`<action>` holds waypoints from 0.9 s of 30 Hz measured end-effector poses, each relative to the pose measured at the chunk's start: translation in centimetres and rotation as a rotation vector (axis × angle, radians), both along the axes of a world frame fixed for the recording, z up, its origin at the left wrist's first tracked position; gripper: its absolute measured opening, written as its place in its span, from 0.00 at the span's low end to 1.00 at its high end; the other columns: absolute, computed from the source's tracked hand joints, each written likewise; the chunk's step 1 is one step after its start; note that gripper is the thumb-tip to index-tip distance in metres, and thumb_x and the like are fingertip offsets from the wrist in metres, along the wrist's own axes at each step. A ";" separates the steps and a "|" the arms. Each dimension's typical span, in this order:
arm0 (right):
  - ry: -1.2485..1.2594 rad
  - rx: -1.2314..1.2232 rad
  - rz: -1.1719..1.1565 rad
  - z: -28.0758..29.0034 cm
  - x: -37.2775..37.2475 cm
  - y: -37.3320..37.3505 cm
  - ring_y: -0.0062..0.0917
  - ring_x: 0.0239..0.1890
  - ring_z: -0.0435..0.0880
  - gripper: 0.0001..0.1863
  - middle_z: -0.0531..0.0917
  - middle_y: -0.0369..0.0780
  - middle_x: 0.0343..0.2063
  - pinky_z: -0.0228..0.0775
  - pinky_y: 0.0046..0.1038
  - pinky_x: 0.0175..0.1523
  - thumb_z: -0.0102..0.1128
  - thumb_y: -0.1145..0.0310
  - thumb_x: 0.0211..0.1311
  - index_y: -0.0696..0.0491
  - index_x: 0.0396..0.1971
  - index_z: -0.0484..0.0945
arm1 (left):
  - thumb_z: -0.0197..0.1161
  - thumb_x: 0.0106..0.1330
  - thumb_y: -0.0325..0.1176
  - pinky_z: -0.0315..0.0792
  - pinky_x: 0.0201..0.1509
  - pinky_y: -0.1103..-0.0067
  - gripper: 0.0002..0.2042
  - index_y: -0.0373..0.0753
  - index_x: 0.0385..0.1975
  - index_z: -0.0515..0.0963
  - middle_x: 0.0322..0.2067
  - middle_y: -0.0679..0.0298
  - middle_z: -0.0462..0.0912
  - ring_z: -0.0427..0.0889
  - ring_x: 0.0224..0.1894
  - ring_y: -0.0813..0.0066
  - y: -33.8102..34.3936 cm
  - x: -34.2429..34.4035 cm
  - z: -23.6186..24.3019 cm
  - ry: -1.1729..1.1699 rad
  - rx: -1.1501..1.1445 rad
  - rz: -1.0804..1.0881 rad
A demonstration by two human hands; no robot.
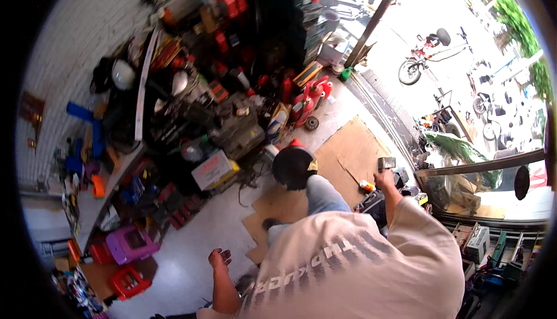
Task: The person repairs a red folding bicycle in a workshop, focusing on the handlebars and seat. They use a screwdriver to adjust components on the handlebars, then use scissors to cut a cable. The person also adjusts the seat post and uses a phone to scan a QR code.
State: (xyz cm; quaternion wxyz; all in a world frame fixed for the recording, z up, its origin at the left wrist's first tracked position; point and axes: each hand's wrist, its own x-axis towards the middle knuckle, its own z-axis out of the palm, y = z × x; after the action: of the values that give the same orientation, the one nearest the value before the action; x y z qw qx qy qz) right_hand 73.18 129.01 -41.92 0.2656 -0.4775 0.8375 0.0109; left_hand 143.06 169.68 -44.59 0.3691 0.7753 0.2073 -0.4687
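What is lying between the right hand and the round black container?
In the head view, mostly flat brown cardboard, with a small orange-white item near the right hand and a yellowish piece by the round black container.

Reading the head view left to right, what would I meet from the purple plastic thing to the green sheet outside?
Purple plastic thing, left hand, black round object, right hand, green sheet.

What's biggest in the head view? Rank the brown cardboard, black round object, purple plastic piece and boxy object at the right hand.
1. Brown cardboard
2. Purple plastic piece, black round object: too alike to rank
3. Boxy object
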 end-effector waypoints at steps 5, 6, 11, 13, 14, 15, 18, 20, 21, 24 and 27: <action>0.078 0.039 -0.066 0.9 -6.4 -1.5 0.51 0.53 0.85 0.28 0.86 0.58 0.45 0.76 0.44 0.59 0.63 0.50 0.58 0.59 0.48 0.85 | 0.56 0.66 0.37 0.75 0.26 0.67 0.16 0.38 0.51 0.74 0.32 0.50 0.89 0.86 0.26 0.59 -16.8 -10.0 -1.5 0.081 0.088 -0.284; 0.020 0.029 -0.138 0.8 -8.1 -2.9 0.52 0.53 0.85 0.28 0.86 0.58 0.45 0.76 0.45 0.59 0.63 0.50 0.58 0.58 0.47 0.85 | 0.56 0.67 0.37 0.74 0.23 0.68 0.14 0.38 0.48 0.75 0.31 0.50 0.88 0.85 0.25 0.61 -20.5 -12.9 -2.1 0.069 0.119 -0.362; -0.156 -0.089 -0.422 -9.4 -26.3 -6.1 0.43 0.41 0.88 0.29 0.88 0.54 0.33 0.77 0.43 0.51 0.67 0.49 0.63 0.66 0.40 0.84 | 0.59 0.70 0.43 0.76 0.27 0.65 0.17 0.39 0.52 0.77 0.33 0.54 0.88 0.87 0.29 0.62 -40.8 -28.9 -5.9 0.117 0.093 -0.552; -0.202 -0.118 -0.459 -8.5 -28.3 -10.5 0.40 0.34 0.86 0.29 0.86 0.50 0.28 0.77 0.45 0.45 0.66 0.48 0.64 0.66 0.37 0.84 | 0.62 0.69 0.43 0.75 0.26 0.66 0.17 0.41 0.52 0.78 0.31 0.58 0.87 0.86 0.29 0.63 -48.1 -33.2 -4.6 0.074 -0.044 -0.633; -0.107 -0.169 -0.408 -6.6 -29.4 -12.6 0.43 0.34 0.86 0.29 0.86 0.51 0.27 0.76 0.48 0.42 0.65 0.48 0.64 0.65 0.39 0.84 | 0.64 0.67 0.43 0.77 0.27 0.69 0.15 0.39 0.45 0.81 0.32 0.57 0.88 0.86 0.28 0.64 -52.9 -36.6 -2.0 -0.052 -0.074 -0.704; -0.072 -0.108 -0.435 -6.7 -33.0 -13.5 0.42 0.37 0.86 0.31 0.87 0.52 0.32 0.76 0.47 0.44 0.64 0.48 0.64 0.66 0.45 0.83 | 0.67 0.64 0.43 0.79 0.28 0.71 0.14 0.38 0.39 0.84 0.33 0.57 0.88 0.86 0.27 0.66 -58.0 -39.6 1.2 -0.175 -0.119 -0.764; -0.489 -0.444 -0.681 -7.9 -36.3 -20.3 0.33 0.29 0.86 0.17 0.88 0.47 0.35 0.80 0.34 0.33 0.63 0.63 0.66 0.60 0.48 0.84 | 0.68 0.60 0.47 0.79 0.54 0.63 0.18 0.38 0.41 0.86 0.44 0.47 0.88 0.87 0.49 0.53 -69.9 -40.8 0.5 -0.642 -0.153 -1.091; -0.371 -0.374 -0.749 -8.3 -39.9 -26.8 0.32 0.19 0.82 0.16 0.87 0.46 0.27 0.74 0.32 0.24 0.61 0.61 0.69 0.61 0.44 0.83 | 0.68 0.61 0.49 0.77 0.56 0.60 0.20 0.40 0.44 0.82 0.43 0.46 0.87 0.84 0.51 0.49 -78.8 -41.1 3.7 -0.700 -0.274 -1.046; -0.379 -0.396 -0.786 -7.5 -40.8 -30.8 0.32 0.16 0.80 0.16 0.86 0.45 0.24 0.72 0.33 0.20 0.60 0.60 0.71 0.61 0.42 0.83 | 0.68 0.62 0.49 0.77 0.56 0.60 0.20 0.39 0.45 0.80 0.43 0.46 0.86 0.84 0.50 0.47 -81.8 -40.1 4.7 -0.765 -0.317 -1.011; -0.506 -0.614 -0.508 -2.2 -40.1 -45.1 0.27 0.15 0.78 0.19 0.85 0.44 0.23 0.66 0.30 0.17 0.58 0.56 0.74 0.59 0.47 0.78 | 0.69 0.63 0.42 0.77 0.55 0.59 0.20 0.36 0.48 0.77 0.48 0.43 0.82 0.82 0.50 0.44 -92.5 -35.0 11.6 -1.266 -0.533 -0.888; -0.714 -0.738 -0.421 10.8 -36.1 -58.8 0.19 0.16 0.73 0.17 0.84 0.41 0.31 0.64 0.23 0.21 0.57 0.58 0.76 0.57 0.51 0.77 | 0.69 0.64 0.42 0.76 0.58 0.58 0.22 0.37 0.54 0.76 0.49 0.46 0.83 0.81 0.54 0.45 -105.3 -31.3 23.2 -1.412 -0.540 -0.700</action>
State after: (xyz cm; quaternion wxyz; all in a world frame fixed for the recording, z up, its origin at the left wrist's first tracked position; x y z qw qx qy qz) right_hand 37.08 70.17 -31.12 0.3447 -0.3351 0.7210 -0.4991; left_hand 111.76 64.38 -21.40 0.4185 0.7915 -0.4453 0.0065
